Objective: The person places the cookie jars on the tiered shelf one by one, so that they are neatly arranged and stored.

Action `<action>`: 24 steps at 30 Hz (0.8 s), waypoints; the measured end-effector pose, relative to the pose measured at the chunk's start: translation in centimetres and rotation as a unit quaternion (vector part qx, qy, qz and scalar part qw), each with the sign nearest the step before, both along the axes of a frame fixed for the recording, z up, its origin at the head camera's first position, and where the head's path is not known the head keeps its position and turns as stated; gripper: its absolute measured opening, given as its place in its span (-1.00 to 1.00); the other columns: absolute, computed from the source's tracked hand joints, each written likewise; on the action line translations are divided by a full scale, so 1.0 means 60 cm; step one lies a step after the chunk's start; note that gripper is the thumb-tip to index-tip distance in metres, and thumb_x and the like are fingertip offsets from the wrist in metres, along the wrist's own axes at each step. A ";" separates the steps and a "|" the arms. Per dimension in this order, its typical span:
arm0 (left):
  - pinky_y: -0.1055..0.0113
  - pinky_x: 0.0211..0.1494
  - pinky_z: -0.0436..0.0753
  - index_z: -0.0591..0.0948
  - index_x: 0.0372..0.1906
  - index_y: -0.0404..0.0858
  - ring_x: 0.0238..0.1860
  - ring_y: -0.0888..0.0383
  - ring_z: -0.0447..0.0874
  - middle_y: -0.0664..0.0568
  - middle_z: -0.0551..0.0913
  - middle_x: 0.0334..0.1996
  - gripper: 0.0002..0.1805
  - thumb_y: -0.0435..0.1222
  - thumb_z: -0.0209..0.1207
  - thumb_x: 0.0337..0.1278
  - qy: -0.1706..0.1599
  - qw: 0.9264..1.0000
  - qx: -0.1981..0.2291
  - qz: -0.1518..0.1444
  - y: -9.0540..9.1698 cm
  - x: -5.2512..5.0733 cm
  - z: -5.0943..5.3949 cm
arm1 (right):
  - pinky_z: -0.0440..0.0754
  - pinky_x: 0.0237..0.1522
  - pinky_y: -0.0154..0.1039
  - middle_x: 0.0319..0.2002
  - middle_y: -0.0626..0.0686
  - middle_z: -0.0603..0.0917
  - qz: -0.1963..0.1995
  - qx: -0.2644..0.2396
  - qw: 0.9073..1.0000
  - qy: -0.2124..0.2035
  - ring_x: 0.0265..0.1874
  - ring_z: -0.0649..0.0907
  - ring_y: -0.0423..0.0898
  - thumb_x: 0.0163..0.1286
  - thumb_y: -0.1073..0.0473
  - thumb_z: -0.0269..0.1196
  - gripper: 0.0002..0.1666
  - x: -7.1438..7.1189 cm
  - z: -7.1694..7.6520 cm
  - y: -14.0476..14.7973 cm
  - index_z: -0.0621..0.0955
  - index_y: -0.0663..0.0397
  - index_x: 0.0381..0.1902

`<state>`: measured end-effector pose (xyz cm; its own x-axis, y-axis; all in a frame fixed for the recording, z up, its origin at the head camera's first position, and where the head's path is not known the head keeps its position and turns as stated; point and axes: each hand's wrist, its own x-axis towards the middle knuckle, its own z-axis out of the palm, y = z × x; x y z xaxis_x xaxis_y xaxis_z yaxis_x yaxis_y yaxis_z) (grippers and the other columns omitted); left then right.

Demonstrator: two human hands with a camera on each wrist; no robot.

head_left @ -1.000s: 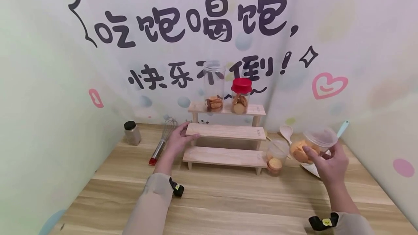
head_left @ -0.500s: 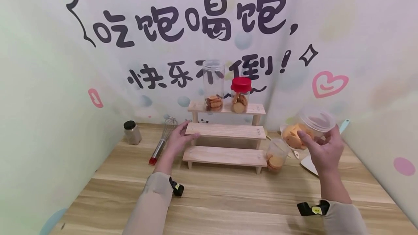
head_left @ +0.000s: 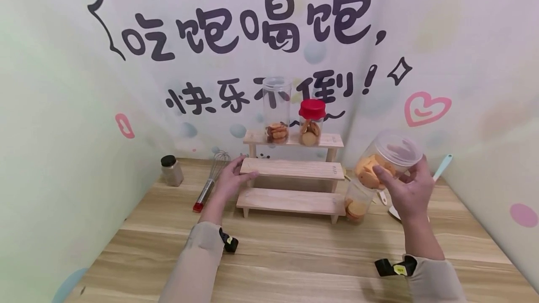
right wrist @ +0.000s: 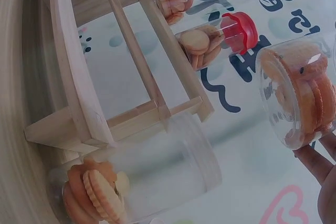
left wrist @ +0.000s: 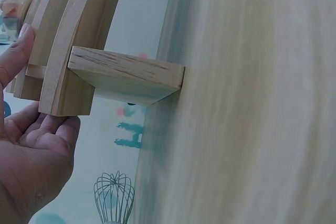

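Note:
My left hand grips the left end of the middle step of a three-tier wooden stand; in the left wrist view its thumb and fingers lie on either side of the boards. Raised off the table at the right, my right hand holds a clear jar of cookies, tilted, without a visible lid. Below it another clear jar, open-topped with a few round cookies, stands by the stand's right end. On the top step are a tall lidless jar and a red-lidded jar, both with cookies.
Left of the stand lie a whisk and a black-capped spice jar. Behind my right hand are a pale-blue handle and a white utensil, partly hidden. A printed cloth wall closes off the back.
My right hand has brought the jar of cookies leftward and slightly up, towards the stand, past the lidless jar on the table. The left hand has stayed on the stand.

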<state>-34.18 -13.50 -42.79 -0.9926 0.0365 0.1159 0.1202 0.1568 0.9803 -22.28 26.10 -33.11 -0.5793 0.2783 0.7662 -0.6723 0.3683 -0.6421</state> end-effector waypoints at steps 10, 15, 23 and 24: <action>0.12 0.47 0.36 0.26 0.54 -0.13 0.49 -0.02 0.24 -0.08 0.22 0.54 -0.02 -0.11 0.51 0.03 -0.002 1.000 0.000 0.005 -0.001 -0.001 -0.003 | 0.67 -0.27 -0.54 0.05 0.41 0.59 0.017 -0.008 0.999 0.029 -0.08 0.66 -0.16 -0.03 0.51 0.44 -0.16 -0.007 0.002 -0.011 0.48 0.38 0.30; 0.12 0.48 0.36 0.25 0.55 -0.13 0.50 -0.03 0.22 -0.09 0.20 0.54 0.01 -0.10 0.51 0.01 -0.001 1.000 0.004 0.002 0.001 0.002 0.000 | 0.67 -0.22 -0.53 0.05 0.40 0.59 0.013 0.004 1.000 0.018 -0.07 0.65 -0.20 -0.02 0.48 0.45 -0.17 -0.008 0.004 -0.025 0.49 0.38 0.29; 0.13 0.48 0.35 0.25 0.55 -0.14 0.52 -0.01 0.20 -0.08 0.18 0.55 0.00 -0.13 0.51 0.02 -0.002 1.000 0.003 0.003 0.001 0.006 0.005 | 0.69 -0.22 -0.50 0.10 0.21 0.63 0.034 0.006 0.999 -0.011 -0.03 0.64 -0.17 -0.03 0.45 0.52 -0.06 -0.058 -0.025 -0.049 0.48 0.11 0.37; 0.14 0.48 0.35 0.25 0.55 -0.15 0.52 -0.01 0.20 -0.08 0.18 0.55 0.00 -0.12 0.51 0.02 -0.002 1.000 0.002 0.003 0.001 0.006 0.005 | 0.70 -0.20 -0.48 0.11 0.15 0.63 0.039 0.008 0.999 -0.017 0.00 0.64 -0.16 -0.02 0.42 0.53 -0.06 -0.063 -0.026 -0.057 0.48 0.05 0.38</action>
